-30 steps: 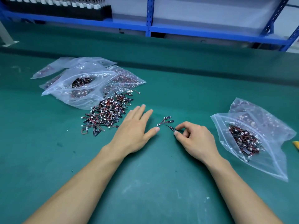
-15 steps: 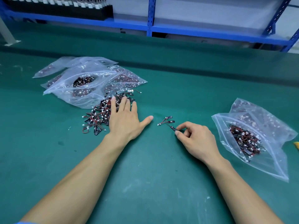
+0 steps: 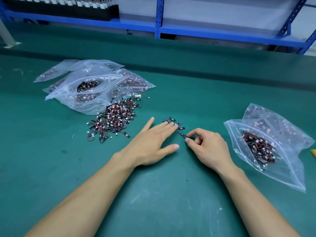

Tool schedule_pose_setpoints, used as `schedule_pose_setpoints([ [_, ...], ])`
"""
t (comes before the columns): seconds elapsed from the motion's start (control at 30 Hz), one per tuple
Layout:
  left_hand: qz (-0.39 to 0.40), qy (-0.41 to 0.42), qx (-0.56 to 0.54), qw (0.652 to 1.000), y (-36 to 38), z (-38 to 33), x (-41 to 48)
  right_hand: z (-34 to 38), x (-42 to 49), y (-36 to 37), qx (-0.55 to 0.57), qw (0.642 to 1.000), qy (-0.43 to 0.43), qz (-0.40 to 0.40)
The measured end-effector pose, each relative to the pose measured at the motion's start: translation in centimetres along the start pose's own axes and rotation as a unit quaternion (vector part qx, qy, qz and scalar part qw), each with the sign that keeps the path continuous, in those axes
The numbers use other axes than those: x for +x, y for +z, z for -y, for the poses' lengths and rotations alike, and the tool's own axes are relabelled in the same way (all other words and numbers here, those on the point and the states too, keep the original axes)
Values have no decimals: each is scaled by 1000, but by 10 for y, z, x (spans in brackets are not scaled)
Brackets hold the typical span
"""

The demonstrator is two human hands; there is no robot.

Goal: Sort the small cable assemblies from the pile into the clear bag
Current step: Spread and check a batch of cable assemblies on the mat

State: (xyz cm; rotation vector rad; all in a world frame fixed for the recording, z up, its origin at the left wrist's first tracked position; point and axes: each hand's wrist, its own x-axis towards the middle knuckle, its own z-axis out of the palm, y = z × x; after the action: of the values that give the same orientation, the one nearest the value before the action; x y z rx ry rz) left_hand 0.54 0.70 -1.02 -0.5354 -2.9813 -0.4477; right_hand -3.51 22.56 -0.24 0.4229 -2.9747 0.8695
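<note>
A pile of small cable assemblies, black tabs with red wires and white plugs, lies left of centre on the green mat. My left hand lies flat with straight fingers, its fingertips touching a few loose assemblies between the hands. My right hand pinches the end of one black assembly between thumb and forefinger. To the right lies the open clear bag holding several assemblies.
A heap of clear zip bags with more assemblies sits behind the pile. A blue shelf rack runs along the back, holding a black tray of parts. A yellow object shows at the right edge.
My left hand moved from on top of the pile rightward, dragging a few assemblies to the small group beside my right hand. My right hand has stayed put, still pinching.
</note>
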Motion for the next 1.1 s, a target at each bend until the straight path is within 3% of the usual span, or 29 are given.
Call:
schedule_pose_setpoints([
  [0.07,-42,5,-33,999,-2,2,1,0,0,0,4,1000,-1,0],
  [0.17,-80,-57,-8,995,-5,15,4,0,-1,-1,8,1000,1,3],
  [0.37,-38,-217,53,974,-4,32,16,-1,0,-1,28,1000,8,-5],
  [0.5,-5,-262,84,961,-3,31,18,-2,1,-1,29,1000,6,-6],
  [0.67,2,-199,84,976,-5,27,11,-1,1,-1,27,1000,5,-11],
  [0.77,-35,-119,66,990,-4,21,8,-1,1,-1,34,999,4,-18],
  [0.9,-12,-16,21,1000,-4,11,10,0,1,1,10,997,-41,-58],
  [0.97,-23,-8,13,1000,-5,7,9,2,1,2,-10,993,-103,-62],
  [1.1,-52,-22,14,998,-8,7,1,9,3,9,-79,982,-172,14],
])
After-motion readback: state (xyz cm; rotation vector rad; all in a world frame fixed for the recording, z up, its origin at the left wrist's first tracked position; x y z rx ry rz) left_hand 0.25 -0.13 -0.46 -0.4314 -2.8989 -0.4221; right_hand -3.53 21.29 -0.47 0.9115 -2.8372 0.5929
